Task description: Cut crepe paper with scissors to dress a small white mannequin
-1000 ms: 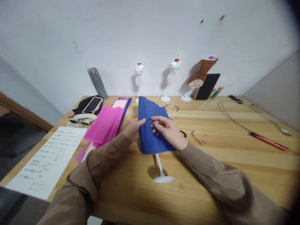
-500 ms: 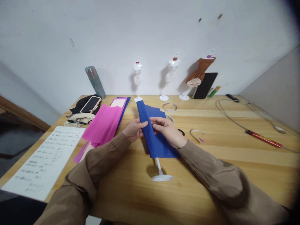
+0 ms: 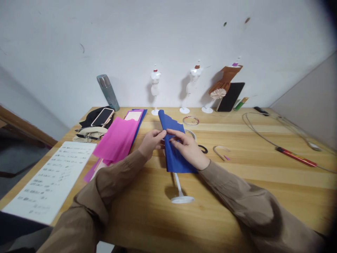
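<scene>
Both of my hands hold a sheet of blue crepe paper [image 3: 174, 159] above the wooden table [image 3: 237, 182]. My left hand [image 3: 152, 142] pinches its left edge. My right hand [image 3: 185, 147] lies over its middle, fingers pressing the paper. The paper is wrapped around a small white mannequin whose thin stand [image 3: 180, 195] sticks out below it and rests on the table. The mannequin's body is hidden by the paper.
Pink paper sheets [image 3: 116, 138] lie to the left, beside a printed sheet [image 3: 50, 179], a phone [image 3: 103, 116] on a dark bag, and a grey bottle [image 3: 107, 92]. Three small mannequins [image 3: 155, 86] stand by the wall. A cable [image 3: 263, 137], red tool [image 3: 296, 157] and tape rings [image 3: 191, 120] lie right.
The blue paper has been folded narrower around the mannequin. My two hands have come closer together at its upper part.
</scene>
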{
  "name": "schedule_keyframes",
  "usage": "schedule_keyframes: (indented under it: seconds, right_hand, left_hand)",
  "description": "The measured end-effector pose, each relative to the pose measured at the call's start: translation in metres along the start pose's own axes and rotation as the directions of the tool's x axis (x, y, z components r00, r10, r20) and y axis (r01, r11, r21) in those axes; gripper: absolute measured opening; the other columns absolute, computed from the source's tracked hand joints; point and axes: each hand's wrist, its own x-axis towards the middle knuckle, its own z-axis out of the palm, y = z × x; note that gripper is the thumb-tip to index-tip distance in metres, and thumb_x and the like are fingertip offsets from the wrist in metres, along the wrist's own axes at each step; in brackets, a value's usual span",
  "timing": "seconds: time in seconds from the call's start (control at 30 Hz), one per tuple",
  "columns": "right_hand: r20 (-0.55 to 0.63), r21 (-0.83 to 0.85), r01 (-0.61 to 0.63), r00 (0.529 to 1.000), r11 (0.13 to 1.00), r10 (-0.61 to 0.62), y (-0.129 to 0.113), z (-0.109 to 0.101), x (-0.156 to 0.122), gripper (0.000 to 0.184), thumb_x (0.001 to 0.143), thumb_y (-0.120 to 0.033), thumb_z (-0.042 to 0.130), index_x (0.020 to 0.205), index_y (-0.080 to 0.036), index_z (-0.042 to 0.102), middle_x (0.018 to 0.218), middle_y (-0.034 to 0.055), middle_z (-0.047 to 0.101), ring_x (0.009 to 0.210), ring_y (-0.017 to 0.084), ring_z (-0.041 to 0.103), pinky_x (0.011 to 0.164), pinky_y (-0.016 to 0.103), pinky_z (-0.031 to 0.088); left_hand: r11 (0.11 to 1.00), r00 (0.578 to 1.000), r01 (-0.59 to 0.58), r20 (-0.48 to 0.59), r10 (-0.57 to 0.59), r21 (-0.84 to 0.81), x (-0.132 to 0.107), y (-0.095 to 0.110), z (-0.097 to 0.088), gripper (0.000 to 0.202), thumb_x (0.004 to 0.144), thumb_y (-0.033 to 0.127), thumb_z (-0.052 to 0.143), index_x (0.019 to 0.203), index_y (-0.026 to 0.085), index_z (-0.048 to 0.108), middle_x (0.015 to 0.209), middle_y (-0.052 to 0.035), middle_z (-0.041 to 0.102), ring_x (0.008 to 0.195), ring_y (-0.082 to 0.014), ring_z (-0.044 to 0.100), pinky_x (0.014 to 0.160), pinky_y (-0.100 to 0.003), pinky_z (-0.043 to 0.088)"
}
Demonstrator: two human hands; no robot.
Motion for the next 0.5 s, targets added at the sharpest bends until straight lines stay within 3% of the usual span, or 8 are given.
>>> schedule_keyframes:
  seconds: [0.1,0.23,0.37,0.5]
  right_hand:
    - [0.022,-0.017,0.029,0.999,0.999,-0.028,-0.005,-0.001,-0.001,0.040,0.080,-0.027,0.058,0.117,-0.020,0.071,0.096,0.0075,0.071,0.091,0.023,0.065,0.086,0.042,0.053]
    - [-0.055,0.141,-0.053,0.997,0.989,0.061,-0.009,-0.006,0.001,0.039,0.077,-0.030,0.061,0.113,-0.018,0.069,0.104,0.0101,0.071,0.084,0.021,0.066,0.069,0.034,0.054]
    - [-0.099,0.256,-0.168,0.975,0.952,0.199,-0.009,-0.012,0.006,0.037,0.072,-0.033,0.067,0.104,-0.015,0.069,0.094,0.0085,0.071,0.065,0.015,0.063,0.051,0.026,0.046]
    - [-0.042,0.286,-0.266,0.956,0.921,0.289,-0.005,-0.012,0.008,0.029,0.069,-0.036,0.073,0.087,-0.014,0.068,0.073,0.0027,0.066,0.052,0.010,0.057,0.043,0.021,0.039]
  left_hand:
    - [0.996,0.994,-0.004,0.108,0.014,-0.087,0.001,-0.002,-0.001,0.041,0.066,0.043,0.085,0.086,0.013,0.066,0.074,-0.0024,0.067,0.064,-0.0131,0.063,0.059,-0.024,0.049]
    - [0.978,0.986,0.064,0.161,-0.032,-0.198,0.007,-0.005,-0.007,0.040,0.067,0.031,0.085,0.096,0.010,0.069,0.087,-0.0093,0.074,0.079,-0.0193,0.069,0.074,-0.029,0.054]
    - [0.962,0.990,0.108,0.116,-0.081,-0.249,0.012,-0.005,-0.013,0.027,0.074,0.023,0.076,0.096,0.010,0.068,0.080,-0.0097,0.074,0.070,-0.0198,0.068,0.071,-0.031,0.055]
    - [0.959,0.987,0.128,0.131,-0.097,-0.252,0.012,-0.004,-0.014,0.019,0.080,0.021,0.069,0.095,0.010,0.066,0.076,-0.0090,0.072,0.064,-0.0182,0.066,0.067,-0.031,0.054]
